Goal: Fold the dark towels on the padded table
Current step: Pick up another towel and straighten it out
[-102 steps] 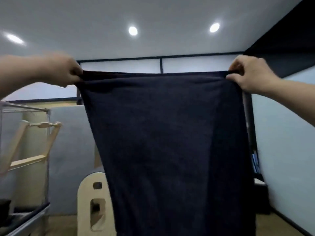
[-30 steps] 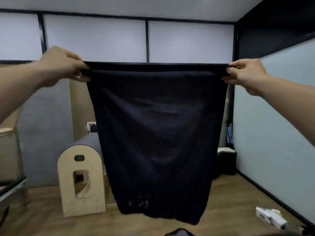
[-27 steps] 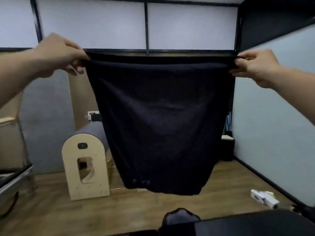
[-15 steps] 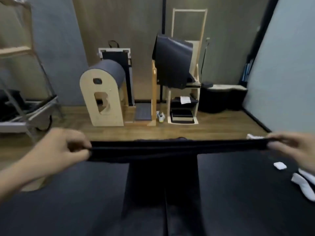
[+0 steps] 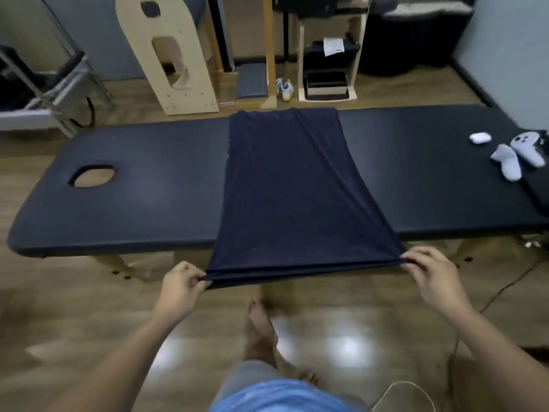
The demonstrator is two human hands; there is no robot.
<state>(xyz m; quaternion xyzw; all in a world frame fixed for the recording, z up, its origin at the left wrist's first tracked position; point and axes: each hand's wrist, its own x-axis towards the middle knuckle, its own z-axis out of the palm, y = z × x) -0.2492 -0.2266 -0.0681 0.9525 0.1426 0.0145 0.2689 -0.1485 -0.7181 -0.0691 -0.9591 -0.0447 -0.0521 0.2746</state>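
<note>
A dark navy towel (image 5: 289, 185) lies spread across the middle of the black padded table (image 5: 142, 191), its far edge reaching the table's far side. The near edge, in several layers, hangs out past the table's front edge. My left hand (image 5: 181, 285) pinches the near left corner of that edge. My right hand (image 5: 430, 272) pinches the near right corner. Both hands hold the edge taut, just in front of the table and above the floor.
The table has a face hole (image 5: 92, 175) at its left end. White controllers (image 5: 518, 156) and a small white case (image 5: 479, 137) lie at its right end, beside a dark heap (image 5: 539, 188) at the frame's edge. Wooden exercise equipment (image 5: 169, 55) and a shelf (image 5: 328, 52) stand behind.
The towel hung upright in the air between my raised hands. I have lowered it and laid it flat across the table, still holding the two corners, now at the near side.
</note>
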